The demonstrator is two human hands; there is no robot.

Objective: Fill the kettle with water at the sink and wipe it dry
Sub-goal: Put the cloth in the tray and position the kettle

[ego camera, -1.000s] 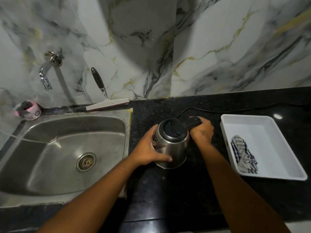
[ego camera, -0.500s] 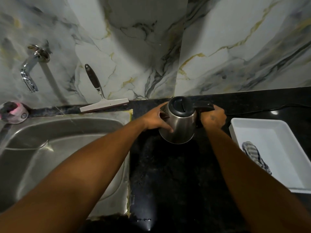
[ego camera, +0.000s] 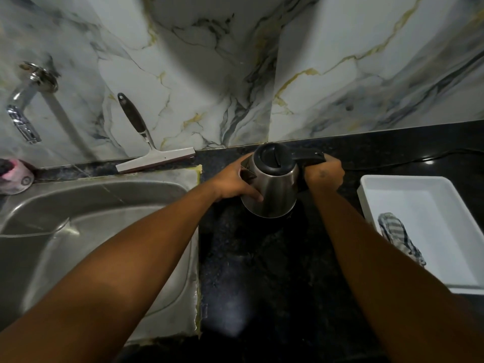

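The stainless-steel electric kettle with a black lid and black handle [ego camera: 272, 189] is held over the black speckled stone worktop [ego camera: 275, 271], between the sink and the tray and close to the marble-patterned wall; whether its base touches the worktop cannot be told. Its lid is shut. The right hand [ego camera: 324, 174] is closed around the black handle. The left hand [ego camera: 235, 183] is pressed against the spout side of the steel body, fingers curled round it, thumb near the spout. The kettle stands roughly upright, handle pointing right.

To the left, the stainless-steel sink basin [ego camera: 86, 205] is set into the worktop, with a chrome wall tap [ego camera: 25, 111] above its far left corner. A squeegee with a dark handle and white blade [ego camera: 146, 150] leans against the wall behind the sink. A pink item [ego camera: 13, 176] lies on the ledge at the left edge; its nature cannot be told.

To the right, a white rectangular plastic tray [ego camera: 419, 205] sits on the worktop, holding a striped dark-and-white cloth [ego camera: 398, 235]. A black cord [ego camera: 408, 162] runs along the worktop behind the tray.
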